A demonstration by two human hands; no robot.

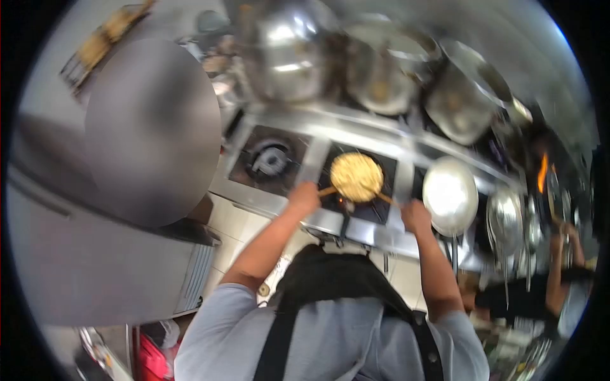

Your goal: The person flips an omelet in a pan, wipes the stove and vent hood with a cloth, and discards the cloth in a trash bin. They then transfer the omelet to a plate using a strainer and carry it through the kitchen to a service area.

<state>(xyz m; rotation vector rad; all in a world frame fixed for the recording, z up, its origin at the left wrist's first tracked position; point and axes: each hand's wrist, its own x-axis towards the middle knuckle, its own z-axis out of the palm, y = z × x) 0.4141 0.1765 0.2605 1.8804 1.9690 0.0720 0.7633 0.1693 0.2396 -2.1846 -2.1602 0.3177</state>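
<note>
A round pan of pale yellow food (356, 176), perhaps noodles, sits on the middle burner, its dark handle (345, 225) pointing towards me. My left hand (305, 197) is closed around a light brown wooden utensil (327, 191) that reaches the pan's left edge. On the other side, my right hand (415, 216) grips a second wooden utensil (387, 199), whose far end lies in the food. Blur hides the exact shape of both utensil heads. A small orange glow shows below the pan.
A bare burner (272, 160) lies to the left. Large metal pots (457, 105) line the back of the stove (254, 196). At right sit a shiny pan (450, 195) and more pans (506, 216). Beyond them a person's arm (557, 267) is near a tall flame (542, 173).
</note>
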